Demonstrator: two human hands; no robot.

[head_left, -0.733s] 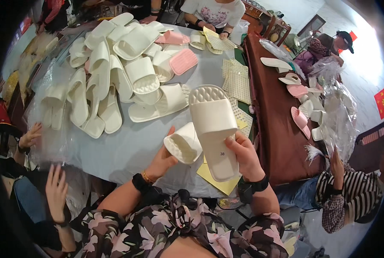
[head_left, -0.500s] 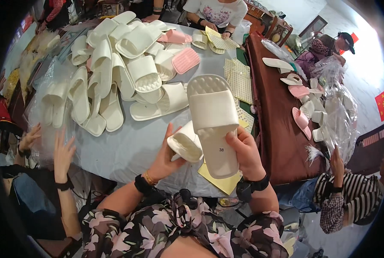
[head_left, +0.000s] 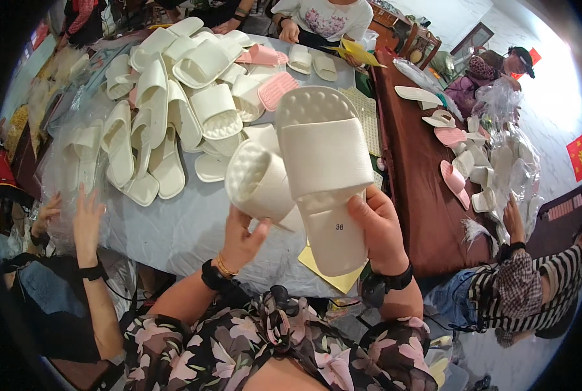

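Observation:
My right hand [head_left: 381, 228] grips the heel end of a white slipper [head_left: 326, 156], thumb on its insole and fingers behind. This slipper stands toe up, its wide strap and a small dark mark on the insole facing me. A second white slipper [head_left: 271, 190] is in my left hand [head_left: 242, 242], tilted to the left so its bumpy insole shows inside the strap. Its heel is partly hidden behind the first slipper, and the two overlap closely. Both are held above the grey-covered table [head_left: 173, 231].
A heap of white slippers [head_left: 203, 62] with some pink slippers [head_left: 279, 90] fills the table's far left. Yellow sheets [head_left: 330, 270] lie near the front edge. Co-workers sit around, one handling clear plastic [head_left: 66, 169] at left. More slippers [head_left: 457, 177] rest on a brown-covered surface.
Both slippers have come up closer to me, and the left one has turned and risen beside the other. Across the table, a person has shifted a yellow sheet, baring a pair of white slippers.

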